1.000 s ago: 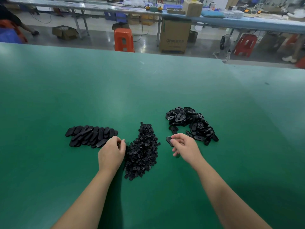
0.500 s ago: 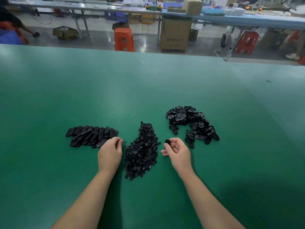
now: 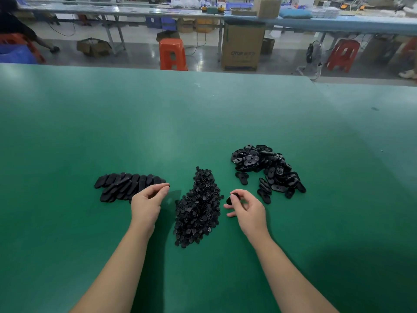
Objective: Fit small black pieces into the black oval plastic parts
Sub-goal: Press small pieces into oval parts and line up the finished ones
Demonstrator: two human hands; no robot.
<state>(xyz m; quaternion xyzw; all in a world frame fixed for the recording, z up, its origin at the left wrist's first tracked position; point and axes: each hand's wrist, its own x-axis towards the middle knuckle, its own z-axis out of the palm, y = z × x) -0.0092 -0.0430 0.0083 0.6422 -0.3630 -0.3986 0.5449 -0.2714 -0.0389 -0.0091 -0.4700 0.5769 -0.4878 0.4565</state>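
Head view: right hand [image 3: 248, 211] above the green table [image 3: 203, 109], thumb and forefinger clamped on one black oval part [image 3: 232, 198], seen nearly end-on at the fingertips [image 3: 235, 195], other fingers curled loosely beneath. Just right of the central heap of small pieces [image 3: 198, 206], apart from it. Left hand [image 3: 147, 203] at the near right end of the left row of oval parts [image 3: 126, 185], fingers drawn together with the tips at the row's last part; whether pinching anything, cannot tell. Loose pile [image 3: 268, 169] of oval parts farther right, beyond the right hand, with a few strays at its near edge.

Against half a second ago: right hand a little closer to the heap, same part pinched; a second ago, still out by the loose pile. Left hand almost unmoved at the row's end.

Oval parts smooth, glossy plastic, flat with rounded ends; in the row laid overlapping like shingles, in the pile jumbled, some showing a small slot. Small pieces matte, roundish, packed into a long narrow mound. Table surface even, faintly shiny.
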